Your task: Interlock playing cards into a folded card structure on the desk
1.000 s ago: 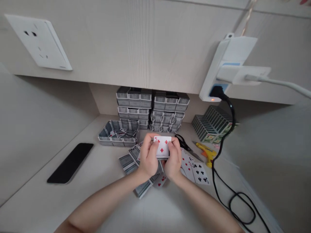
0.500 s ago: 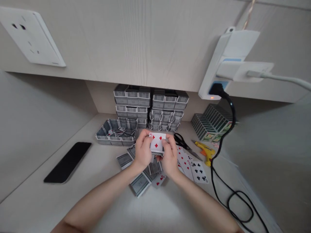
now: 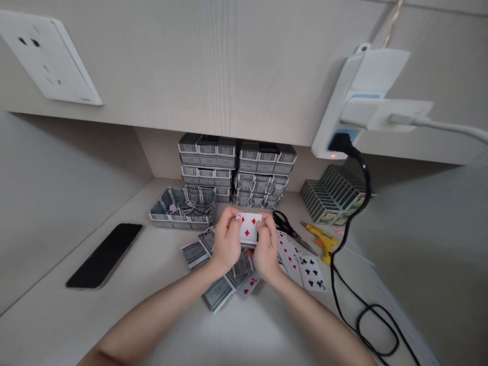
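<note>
A five of diamonds playing card is held face up between my two hands, above the desk. My left hand grips its left edge with the thumb on the face. On the right edge my right hand closes in the same way. The card's near edge looks folded, with a patterned strip below it. Under my hands lie folded card pieces with grey patterned backs and a red heart card. Several face-up cards, among them a six of clubs, lie right of my right hand.
Boxes built from cards are stacked at the back, beside an open card box with small pieces inside. Black scissors, a yellow glue gun and a black cable lie right. A phone lies left. Card decks stand back right.
Both hands and the five of diamonds have moved slightly down in the view. The grip on the card looks the same, and the things on the desk stay in place.
</note>
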